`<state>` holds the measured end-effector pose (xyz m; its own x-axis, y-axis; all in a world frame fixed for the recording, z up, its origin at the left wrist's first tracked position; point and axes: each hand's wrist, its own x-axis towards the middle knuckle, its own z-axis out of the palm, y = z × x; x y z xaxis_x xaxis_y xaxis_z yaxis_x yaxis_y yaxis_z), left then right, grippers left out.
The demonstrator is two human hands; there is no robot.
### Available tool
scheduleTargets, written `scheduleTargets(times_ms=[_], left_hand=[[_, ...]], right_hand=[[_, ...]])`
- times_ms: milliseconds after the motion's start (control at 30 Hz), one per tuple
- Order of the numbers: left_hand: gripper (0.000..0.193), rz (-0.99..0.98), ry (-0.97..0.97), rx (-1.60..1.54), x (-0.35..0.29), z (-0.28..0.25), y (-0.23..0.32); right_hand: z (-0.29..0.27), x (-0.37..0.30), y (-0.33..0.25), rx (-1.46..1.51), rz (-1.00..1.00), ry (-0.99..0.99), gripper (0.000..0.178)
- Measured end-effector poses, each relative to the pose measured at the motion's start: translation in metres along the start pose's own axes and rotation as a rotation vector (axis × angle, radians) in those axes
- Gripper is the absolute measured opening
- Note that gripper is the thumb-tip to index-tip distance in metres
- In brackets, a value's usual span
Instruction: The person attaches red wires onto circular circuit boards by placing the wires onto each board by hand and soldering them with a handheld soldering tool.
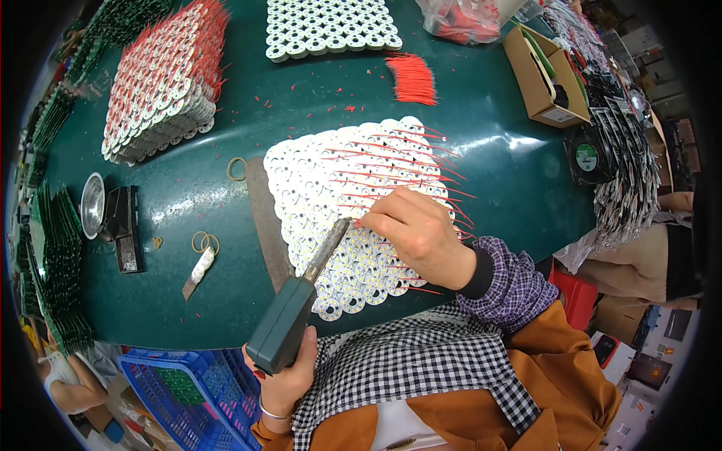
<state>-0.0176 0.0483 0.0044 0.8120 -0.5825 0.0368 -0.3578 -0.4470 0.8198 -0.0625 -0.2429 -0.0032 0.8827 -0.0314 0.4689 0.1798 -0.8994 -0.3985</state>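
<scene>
Holding a dark green soldering iron (282, 328) w/ L hand (289, 382) at 7 o'clock, curled tight round it. Pinching a thin red wire (357, 223) w/ R hand (420, 231), nearly closed, just R of the iron's tip (345, 223). Working on round white boards (304, 188), mid-view on the green surface (154, 304). Can't read the label (586, 157) on the black fan (605, 161) btwn 2 & 3 o'clock: too small. Can see brown box (521, 71) at 2 w/ green thing (538, 52) in, clear bag (489, 13) at 1 w/ red bits (457, 31), blue basket (147, 368) btwn 7 & 8 w/ green boards (179, 385).
</scene>
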Motion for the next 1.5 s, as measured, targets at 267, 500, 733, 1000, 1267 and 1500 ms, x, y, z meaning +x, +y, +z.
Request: scheduleTargets(times_ms=[267,500,733,1000,1267,1500], left_hand=[[0.023,-0.175,0.048,-0.286,-0.012,0.002,-0.006],[0.038,-0.179,0.138,-0.391,-0.017,0.001,0.001],[0.039,-0.188,0.117,-0.318,-0.020,-0.002,0.000],[0.038,-0.240,0.057,-0.280,-0.024,-0.004,0.004],[0.036,-0.227,-0.004,-0.224,-0.028,-0.003,-0.007],[0.034,-0.202,0.029,-0.225,-0.026,-0.001,-0.006]], right_hand=[[0.000,-0.001,-0.001,-0.008,0.000,-0.006,0.015],[0.000,-0.002,-0.003,-0.018,0.007,0.009,0.016],[-0.021,0.003,-0.018,-0.051,-0.001,0.043,0.016],[-0.003,0.001,-0.017,-0.008,0.012,-0.003,0.017],[0.004,-0.002,-0.015,-0.004,0.007,0.007,0.018],[0.004,-0.003,-0.016,-0.048,-0.042,0.011,0.020]])
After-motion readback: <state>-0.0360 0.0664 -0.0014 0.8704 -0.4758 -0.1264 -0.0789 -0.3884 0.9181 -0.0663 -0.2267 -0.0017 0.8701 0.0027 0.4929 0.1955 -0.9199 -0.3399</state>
